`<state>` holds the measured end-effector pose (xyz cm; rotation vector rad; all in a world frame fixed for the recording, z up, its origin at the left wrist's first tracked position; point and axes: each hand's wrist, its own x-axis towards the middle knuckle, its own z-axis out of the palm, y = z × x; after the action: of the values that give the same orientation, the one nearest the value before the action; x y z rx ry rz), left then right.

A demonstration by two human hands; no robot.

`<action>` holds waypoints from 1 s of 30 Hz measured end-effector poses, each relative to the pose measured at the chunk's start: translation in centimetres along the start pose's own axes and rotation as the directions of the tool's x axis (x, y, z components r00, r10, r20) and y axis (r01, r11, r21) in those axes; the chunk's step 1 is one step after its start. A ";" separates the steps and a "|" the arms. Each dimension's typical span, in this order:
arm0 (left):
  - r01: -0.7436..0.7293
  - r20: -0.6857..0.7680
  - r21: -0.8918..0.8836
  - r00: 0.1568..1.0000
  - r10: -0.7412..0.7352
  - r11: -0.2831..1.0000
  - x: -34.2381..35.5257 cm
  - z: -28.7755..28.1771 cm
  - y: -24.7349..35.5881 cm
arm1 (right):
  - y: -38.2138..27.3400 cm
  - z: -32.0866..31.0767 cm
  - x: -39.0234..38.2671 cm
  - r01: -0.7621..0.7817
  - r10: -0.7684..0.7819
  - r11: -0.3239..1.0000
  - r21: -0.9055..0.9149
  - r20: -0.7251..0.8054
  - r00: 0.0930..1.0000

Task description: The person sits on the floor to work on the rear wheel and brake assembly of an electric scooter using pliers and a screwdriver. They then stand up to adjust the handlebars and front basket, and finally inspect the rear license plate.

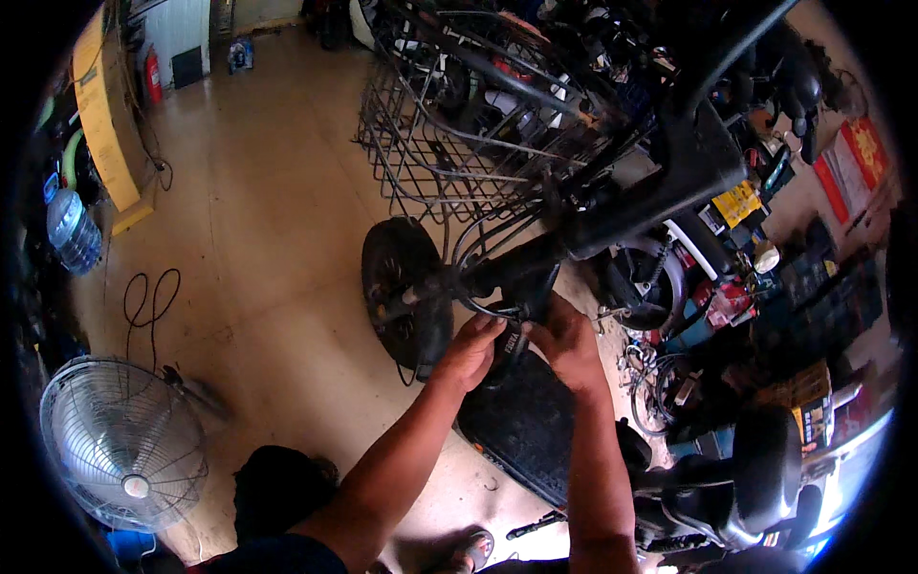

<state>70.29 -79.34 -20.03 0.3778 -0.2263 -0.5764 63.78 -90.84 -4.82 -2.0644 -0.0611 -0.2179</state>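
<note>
A black electric bike stands before me, its thick stem (612,220) slanting up to the right. Both my hands meet low on the frame, just behind the front wheel (406,297). My left hand (469,354) has thumb and fingers closed by the end of a looped black cable (478,304). Opposite it, my right hand (566,346) is bent inward, thumb against a black part with pale lettering (513,346). What the fingertips pinch is too small and dark to make out. Below the hands lies the dark footboard (516,421).
A wire basket (430,172) hangs over the front wheel. The black saddle (765,464) is at the lower right. Parts, boxes and another wheel (650,277) clutter the right side. A caged fan (124,445) stands at left, near a loose cord (151,311) on the floor.
</note>
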 end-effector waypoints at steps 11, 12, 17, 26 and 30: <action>-0.051 0.012 0.075 0.999 0.050 0.996 -0.2 -0.1 -0.4 | -0.3 0.7 -0.2 -0.065 0.065 0.998 0.003 -0.039 0.997; -0.040 -0.006 0.050 0.999 0.040 0.998 -0.1 -0.3 -0.4 | 0.1 0.7 -0.1 -0.048 0.050 0.998 0.043 -0.027 0.998; 0.016 0.024 0.011 1.000 -0.016 1.000 0.4 -0.4 0.0 | 1.2 0.0 0.1 -0.105 0.102 0.976 0.189 0.023 0.995; 0.009 0.020 0.029 1.000 -0.010 1.000 0.6 -0.3 -0.2 | 0.5 0.1 0.3 -0.095 0.096 0.984 0.152 -0.001 0.995; 0.128 0.000 0.049 0.992 -0.128 0.991 2.0 -0.3 0.3 | 0.1 0.1 0.6 -0.102 0.105 0.984 0.147 -0.012 0.994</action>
<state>72.13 -80.13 -19.98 0.4409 -0.2201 -0.6988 64.43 -90.80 -4.84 -1.9136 0.0412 -0.1645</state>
